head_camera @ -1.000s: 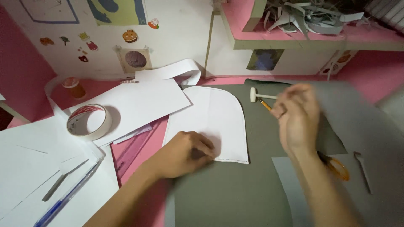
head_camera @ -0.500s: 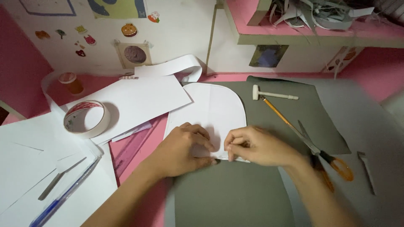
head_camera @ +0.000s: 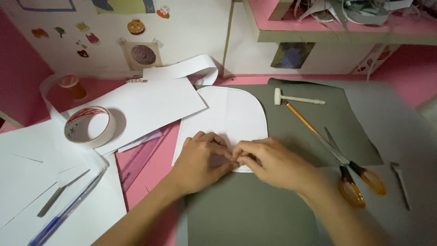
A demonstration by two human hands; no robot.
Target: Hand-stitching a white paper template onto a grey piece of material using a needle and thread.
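Where the pink desk (head_camera: 150, 182) is covered, a large grey sheet (head_camera: 255, 214) is spread across its middle and right. On the upper left part of that sheet a white paper piece with rounded top corners (head_camera: 227, 114) is laid flat. Its lower edge is pressed by both hands: the left hand (head_camera: 200, 159) is set knuckles-up with fingers curled together, and the right hand (head_camera: 273, 161) is met against it, fingertips pinching at the paper's edge. Plain white sheets (head_camera: 136, 109) are seen to the left, with a tape roll (head_camera: 88, 126) on them. Orange-handled scissors (head_camera: 350, 171), a pencil (head_camera: 302, 120) and a small white mallet (head_camera: 296, 98) are found to the right, apart from the hands. A blue pen (head_camera: 68, 209) is noted at lower left.
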